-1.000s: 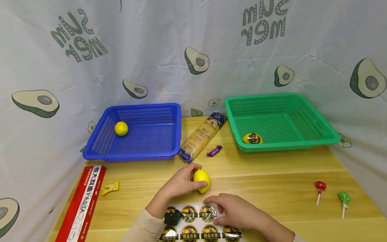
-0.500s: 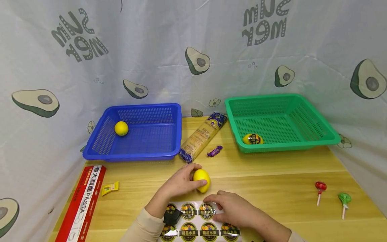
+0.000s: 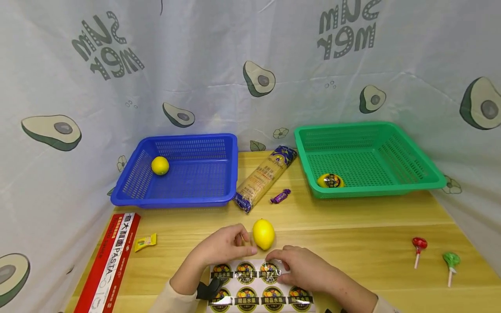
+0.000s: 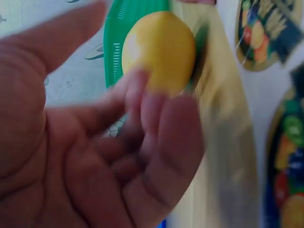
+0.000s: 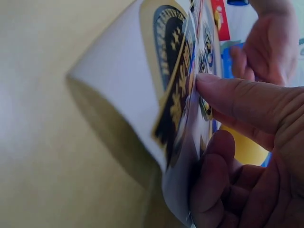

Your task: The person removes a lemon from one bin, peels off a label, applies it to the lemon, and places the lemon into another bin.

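A yellow lemon (image 3: 263, 234) stands on the wooden table between my hands. Just left of it is my left hand (image 3: 222, 247), apart from the fruit, its fingers loosely bent around nothing. In the left wrist view the lemon (image 4: 159, 52) shows beyond the blurred fingertips. A white sheet of round fruit stickers (image 3: 259, 289) lies at the table's near side. My right hand (image 3: 303, 267) holds it near its far right part, thumb on the printed face. The sheet's near corner (image 5: 102, 66) curls up off the table in the right wrist view; exact finger contact underneath is hidden.
A blue basket (image 3: 176, 201) with one lemon and a green basket (image 3: 375, 190) with a stickered lemon stand behind. Between them lie a spaghetti packet (image 3: 266, 178) and purple candy (image 3: 280, 196). Pasta box (image 3: 111, 261) and yellow candy (image 3: 145, 242) are left; lollipops (image 3: 419, 244) right.
My left hand has let go of the lemon and drawn back to the left and nearer. The lemon stays standing in its place. My right hand keeps to the sticker sheet.
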